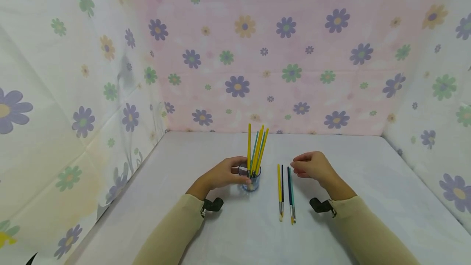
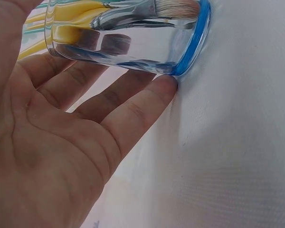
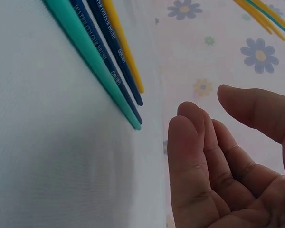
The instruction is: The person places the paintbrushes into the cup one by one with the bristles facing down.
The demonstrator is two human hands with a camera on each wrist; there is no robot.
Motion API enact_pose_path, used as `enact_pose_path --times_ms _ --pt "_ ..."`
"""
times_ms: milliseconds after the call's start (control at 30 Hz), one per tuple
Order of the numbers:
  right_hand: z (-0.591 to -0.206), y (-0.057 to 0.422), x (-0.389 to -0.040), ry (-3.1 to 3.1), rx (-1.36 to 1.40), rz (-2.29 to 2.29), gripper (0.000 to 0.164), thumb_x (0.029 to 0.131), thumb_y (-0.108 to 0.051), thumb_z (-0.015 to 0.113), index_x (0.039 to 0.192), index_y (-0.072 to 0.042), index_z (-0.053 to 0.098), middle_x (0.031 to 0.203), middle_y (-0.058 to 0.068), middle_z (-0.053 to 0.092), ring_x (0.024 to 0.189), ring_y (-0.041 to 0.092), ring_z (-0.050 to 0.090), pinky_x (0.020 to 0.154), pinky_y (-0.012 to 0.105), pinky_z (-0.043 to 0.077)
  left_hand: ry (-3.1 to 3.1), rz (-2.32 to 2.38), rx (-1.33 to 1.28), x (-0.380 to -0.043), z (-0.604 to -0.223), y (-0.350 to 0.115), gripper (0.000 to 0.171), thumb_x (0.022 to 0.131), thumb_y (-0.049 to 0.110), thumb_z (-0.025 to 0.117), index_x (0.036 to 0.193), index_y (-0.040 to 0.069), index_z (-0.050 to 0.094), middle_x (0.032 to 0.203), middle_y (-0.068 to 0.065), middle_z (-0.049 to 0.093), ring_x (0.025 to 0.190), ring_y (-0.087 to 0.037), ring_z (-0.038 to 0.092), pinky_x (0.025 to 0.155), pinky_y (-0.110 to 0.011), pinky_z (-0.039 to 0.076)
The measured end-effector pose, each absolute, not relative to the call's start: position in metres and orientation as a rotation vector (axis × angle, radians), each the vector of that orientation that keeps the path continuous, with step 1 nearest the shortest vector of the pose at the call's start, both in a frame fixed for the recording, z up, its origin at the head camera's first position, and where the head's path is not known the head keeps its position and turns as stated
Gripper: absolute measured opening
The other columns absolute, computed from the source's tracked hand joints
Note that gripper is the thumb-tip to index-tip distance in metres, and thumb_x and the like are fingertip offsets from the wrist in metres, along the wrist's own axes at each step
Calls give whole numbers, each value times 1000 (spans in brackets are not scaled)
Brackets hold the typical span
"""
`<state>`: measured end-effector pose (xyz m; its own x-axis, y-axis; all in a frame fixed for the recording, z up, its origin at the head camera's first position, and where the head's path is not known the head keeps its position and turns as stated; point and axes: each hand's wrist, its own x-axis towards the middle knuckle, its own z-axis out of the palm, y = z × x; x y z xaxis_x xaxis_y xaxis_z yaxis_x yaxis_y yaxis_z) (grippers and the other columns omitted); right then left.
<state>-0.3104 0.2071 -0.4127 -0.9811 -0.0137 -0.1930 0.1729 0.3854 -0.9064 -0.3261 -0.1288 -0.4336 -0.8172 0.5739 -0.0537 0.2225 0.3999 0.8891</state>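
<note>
My left hand (image 1: 227, 171) holds a clear glass (image 1: 251, 184) with a blue base, thumb in front and fingers behind. Several paintbrushes (image 1: 256, 150) with yellow and teal handles stand in the glass, bristles down; a wide pale-bristled brush (image 2: 178, 8) shows through its wall in the left wrist view. To the right, paintbrushes lie on the table in two pairs: a yellow brush (image 1: 279, 183) beside a dark blue one, and another dark blue brush (image 1: 290, 185) beside a teal one (image 3: 92, 61). Just right of their handle ends hovers my right hand (image 1: 312, 169), thumb and fingers apart, holding nothing.
A white-covered table (image 1: 206, 224) lies under everything. Flower-patterned cloth hangs behind it as a pink back wall (image 1: 257, 64) and on both sides as a white left wall (image 1: 92, 81) and right wall (image 1: 438, 105). Each wrist carries a small black camera mount (image 1: 321, 205).
</note>
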Motion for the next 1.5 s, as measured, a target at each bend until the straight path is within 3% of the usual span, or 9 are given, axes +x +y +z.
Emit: enact_pose_path --times_ms 267,433,667,1000,1333,1500 --pt "-422 211 -313 2475 195 -1529 38 93 -25 79 121 -2 68 111 14 73 88 21 72 77 31 63 2306 1376 690 -326 -431 -131 78 80 43 90 148 30 54 138 11 62 132 -18 60 116 -49 44" --pt "-427 212 -315 2514 177 -1382 30 91 -24 81 111 -4 73 99 10 73 80 20 70 70 29 61 2316 1367 681 -326 -431 -131 80 79 45 90 148 29 53 139 11 62 131 -18 60 115 -49 45" --pt "-431 207 -311 2554 72 -1257 22 86 -19 84 98 -4 74 86 8 73 72 18 69 64 30 60 2288 1386 720 -324 -431 -132 76 83 37 88 149 23 52 144 5 60 130 -19 61 114 -47 46" --pt "-431 199 -312 2606 66 -1140 21 84 -18 87 92 -6 72 82 8 72 69 18 67 61 28 59 2293 1383 764 -326 -432 -133 72 86 35 86 149 24 52 143 4 60 129 -19 62 114 -46 47" --pt "-432 199 -313 2631 78 -1088 29 82 -29 89 92 -7 73 82 7 71 68 18 65 61 28 58 2323 1359 740 -325 -431 -132 72 84 40 87 147 27 53 142 8 61 129 -18 61 114 -46 47" --pt "-432 199 -313 2635 54 -1098 24 84 -24 87 92 -6 72 81 6 71 68 17 66 61 27 58 2330 1357 734 -324 -430 -132 73 84 41 87 147 27 54 142 8 61 129 -17 61 114 -47 47"
